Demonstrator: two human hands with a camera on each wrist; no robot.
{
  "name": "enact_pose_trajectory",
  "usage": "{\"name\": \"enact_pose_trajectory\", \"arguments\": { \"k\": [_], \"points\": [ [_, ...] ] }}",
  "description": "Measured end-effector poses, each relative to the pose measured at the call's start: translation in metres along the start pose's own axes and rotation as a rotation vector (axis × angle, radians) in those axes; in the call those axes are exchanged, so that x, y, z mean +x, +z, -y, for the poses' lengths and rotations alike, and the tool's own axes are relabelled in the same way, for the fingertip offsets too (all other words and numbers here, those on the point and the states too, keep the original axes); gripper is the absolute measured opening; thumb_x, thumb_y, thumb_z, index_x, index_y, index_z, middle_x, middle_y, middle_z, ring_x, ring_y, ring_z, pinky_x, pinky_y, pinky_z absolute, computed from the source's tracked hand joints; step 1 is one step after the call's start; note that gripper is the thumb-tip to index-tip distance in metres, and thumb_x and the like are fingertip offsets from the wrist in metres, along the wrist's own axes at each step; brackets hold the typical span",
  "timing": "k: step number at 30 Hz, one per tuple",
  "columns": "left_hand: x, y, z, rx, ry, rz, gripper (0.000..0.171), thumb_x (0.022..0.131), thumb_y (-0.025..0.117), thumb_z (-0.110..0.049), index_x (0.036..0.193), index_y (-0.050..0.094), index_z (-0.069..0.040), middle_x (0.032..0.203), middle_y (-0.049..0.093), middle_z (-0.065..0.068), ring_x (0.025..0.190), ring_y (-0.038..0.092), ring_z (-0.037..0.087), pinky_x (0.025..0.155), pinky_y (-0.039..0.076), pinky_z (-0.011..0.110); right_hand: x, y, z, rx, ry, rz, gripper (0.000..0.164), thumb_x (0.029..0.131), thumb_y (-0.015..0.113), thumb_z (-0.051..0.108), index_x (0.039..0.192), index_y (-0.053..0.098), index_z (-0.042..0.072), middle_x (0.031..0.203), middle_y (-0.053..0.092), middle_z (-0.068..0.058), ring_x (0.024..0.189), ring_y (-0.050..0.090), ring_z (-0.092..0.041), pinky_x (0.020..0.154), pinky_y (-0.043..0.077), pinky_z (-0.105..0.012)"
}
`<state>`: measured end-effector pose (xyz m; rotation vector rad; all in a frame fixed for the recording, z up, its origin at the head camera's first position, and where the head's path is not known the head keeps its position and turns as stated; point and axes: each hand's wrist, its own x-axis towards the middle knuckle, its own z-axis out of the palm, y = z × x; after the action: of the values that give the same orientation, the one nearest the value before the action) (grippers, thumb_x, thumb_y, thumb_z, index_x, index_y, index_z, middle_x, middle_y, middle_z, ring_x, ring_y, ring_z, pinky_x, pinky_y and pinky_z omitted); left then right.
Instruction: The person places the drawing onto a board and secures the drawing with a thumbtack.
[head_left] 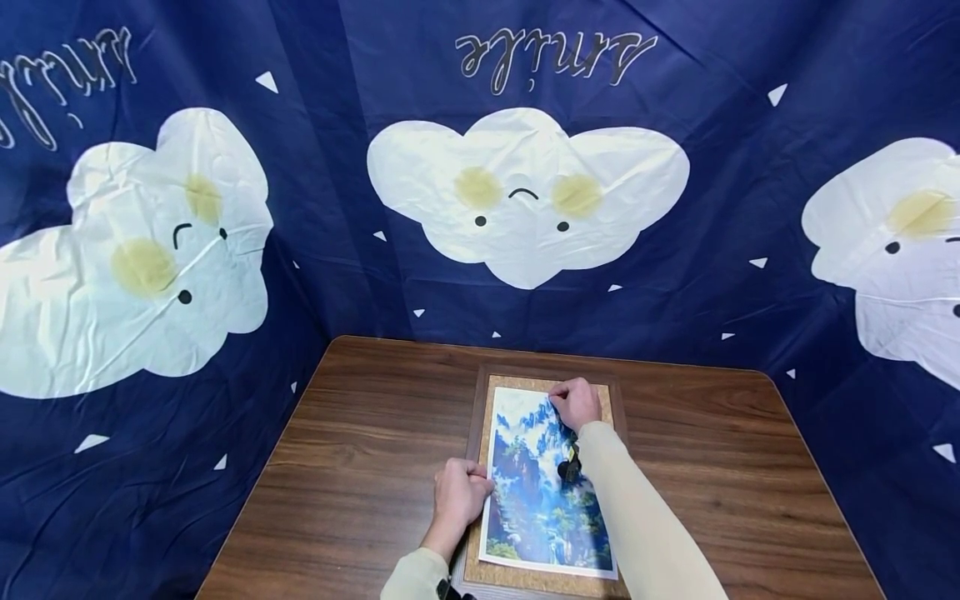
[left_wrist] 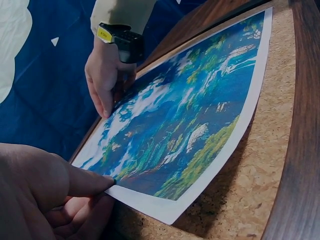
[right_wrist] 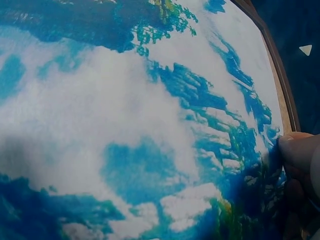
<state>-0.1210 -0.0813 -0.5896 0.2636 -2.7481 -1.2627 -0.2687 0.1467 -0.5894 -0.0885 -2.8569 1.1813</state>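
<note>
A landscape print (head_left: 525, 475) with blue mountains, clouds and a white border lies over a cork board (head_left: 517, 577) in a brown wooden frame. At the print's left edge, my left hand (head_left: 459, 493) pinches the border between thumb and fingers, seen closely in the left wrist view. My right hand (head_left: 579, 404) pinches the top edge, hiding the print's upper right corner. In the left wrist view, one corner and the edges of the print (left_wrist: 170, 130) bow up off the cork (left_wrist: 270, 115), casting a shadow. In the right wrist view, the right thumb (right_wrist: 300, 155) is on the print's edge.
The framed board rests on a dark wood-grain table (head_left: 360, 450), whose surface extends on both sides. A navy curtain (head_left: 322, 167) with white clouds hangs behind and beside the table. A black device (left_wrist: 127, 42) is strapped to the right wrist.
</note>
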Motion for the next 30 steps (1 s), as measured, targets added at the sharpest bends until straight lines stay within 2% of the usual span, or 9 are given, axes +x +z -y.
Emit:
{"name": "enact_pose_trajectory", "arguments": {
  "k": [10, 23, 30],
  "points": [
    [0.0008, 0.0006, 0.0011, 0.009, 0.007, -0.006, 0.013, 0.072, 0.089, -0.006, 0.071, 0.078, -0.013, 0.072, 0.075, -0.004, 0.079, 0.071, 0.025, 0.079, 0.057, 0.045, 0.0045, 0.0016, -0.0017, -0.012, 0.013, 0.004, 0.008, 0.093, 0.079, 0.015, 0.088, 0.085, 0.013, 0.091, 0.078, -0.005, 0.084, 0.07, -0.026, 0.08, 0.059, -0.05],
    [0.0007, 0.0009, 0.0005, 0.003, -0.013, 0.008, 0.016, 0.073, 0.09, -0.006, 0.07, 0.078, -0.016, 0.076, 0.075, -0.003, 0.081, 0.071, 0.026, 0.079, 0.058, 0.044, 0.0053, -0.0015, 0.0034, 0.048, 0.101, 0.006, 0.009, 0.091, 0.081, 0.012, 0.083, 0.085, 0.014, 0.091, 0.079, -0.006, 0.084, 0.071, -0.026, 0.082, 0.06, -0.05],
    [0.0003, 0.0, 0.0007, -0.006, -0.016, 0.018, 0.013, 0.074, 0.09, -0.006, 0.072, 0.079, -0.014, 0.077, 0.076, -0.002, 0.08, 0.07, 0.025, 0.078, 0.058, 0.045, 0.0069, -0.0008, 0.0049, 0.106, 0.166, -0.005, 0.007, 0.089, 0.083, 0.012, 0.082, 0.085, 0.012, 0.093, 0.079, -0.007, 0.09, 0.071, -0.03, 0.087, 0.059, -0.052]
  ]
}}
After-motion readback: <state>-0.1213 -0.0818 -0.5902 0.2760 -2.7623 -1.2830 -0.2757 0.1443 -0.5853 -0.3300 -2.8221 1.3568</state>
